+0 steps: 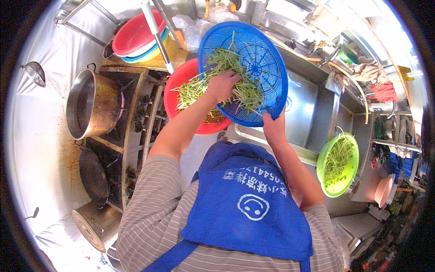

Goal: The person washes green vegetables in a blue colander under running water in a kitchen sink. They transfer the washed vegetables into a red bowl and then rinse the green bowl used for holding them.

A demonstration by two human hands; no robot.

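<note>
My right hand (274,126) grips the near rim of a round blue plastic colander (272,71), which is tilted toward the left. Leafy green sprouts with pale stems (224,61) lie in the colander's left half. My left hand (223,85) rests among them, fingers bent; whether it grasps any stems is hard to tell. Partly under the colander is a red plastic basin (173,102). More sprouts (190,93) are heaped in that basin, with a brownish tangle of stems or roots (214,117) near its front side.
On the right, a stainless steel sink (302,105) has a green basin of sprouts (340,159) at its near edge. To the left, a large metal pot (102,105) stands on a stove. Stacked colored basins (136,37) sit behind it, near a white-and-metal pole (154,29).
</note>
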